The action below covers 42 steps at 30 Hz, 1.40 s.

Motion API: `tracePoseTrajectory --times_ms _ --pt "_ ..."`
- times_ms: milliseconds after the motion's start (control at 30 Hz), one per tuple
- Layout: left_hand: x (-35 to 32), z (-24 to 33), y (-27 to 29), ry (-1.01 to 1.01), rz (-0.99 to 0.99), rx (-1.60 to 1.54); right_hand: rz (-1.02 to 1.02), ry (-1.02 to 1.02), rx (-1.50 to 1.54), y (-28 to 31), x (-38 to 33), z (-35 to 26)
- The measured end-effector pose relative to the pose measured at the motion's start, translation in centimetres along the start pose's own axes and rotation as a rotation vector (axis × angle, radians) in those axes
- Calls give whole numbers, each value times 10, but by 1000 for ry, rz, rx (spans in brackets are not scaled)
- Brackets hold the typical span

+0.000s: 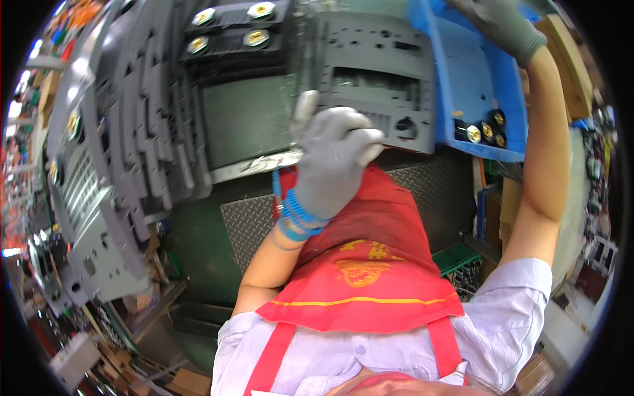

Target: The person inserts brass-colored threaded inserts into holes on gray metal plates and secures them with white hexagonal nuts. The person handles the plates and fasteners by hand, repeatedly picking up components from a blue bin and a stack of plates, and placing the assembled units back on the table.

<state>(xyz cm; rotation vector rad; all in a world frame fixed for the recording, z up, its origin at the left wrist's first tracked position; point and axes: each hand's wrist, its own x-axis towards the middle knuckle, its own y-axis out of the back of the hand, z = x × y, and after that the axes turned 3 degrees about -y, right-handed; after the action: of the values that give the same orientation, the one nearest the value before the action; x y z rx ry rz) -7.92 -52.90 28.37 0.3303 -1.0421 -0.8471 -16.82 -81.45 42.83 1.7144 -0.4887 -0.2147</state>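
Observation:
My left hand, in a grey glove with pale fingertips, hovers at the near edge of a flat grey metal panel with slots and round holes. One finger points up and apart; the others bend loosely, with nothing visible in them. A blue band circles that wrist. At the upper right my right hand, also gloved, reaches over the far part of a blue plastic bin. Its fingers run to the picture's edge, so their grip is hidden. Several black round parts with brass-coloured centres lie in the bin's near end.
Left of the panel sits a black stack of parts with brass-centred hex fittings. Many grey metal panels stand in a row at the left. A cardboard box is right of the bin. Treaded metal plate shows below the work surface.

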Motion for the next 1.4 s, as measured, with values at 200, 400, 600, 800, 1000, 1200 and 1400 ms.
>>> tracePoseTrajectory --times_ms 200,400,600,800,1000,1200,1400 --pt "-9 3 37 18 -22 8 -586 -379 -377 -8 -97 57" --pt "-30 -7 22 3 -37 85 -610 -338 -701 -38 -122 45" --pt "-31 -12 21 21 -28 119 -470 -308 -476 -30 -130 47" --pt "-13 9 22 -55 82 122 43 60 417 -13 -140 -13" --pt "3 37 29 -182 46 48 -367 127 1140 -53 -134 -79" --pt "-24 40 38 160 121 -423 -366 -274 1753 -84 -135 -109" --pt "-66 41 25 440 258 -814 -9 -114 1459 -112 -151 -146"
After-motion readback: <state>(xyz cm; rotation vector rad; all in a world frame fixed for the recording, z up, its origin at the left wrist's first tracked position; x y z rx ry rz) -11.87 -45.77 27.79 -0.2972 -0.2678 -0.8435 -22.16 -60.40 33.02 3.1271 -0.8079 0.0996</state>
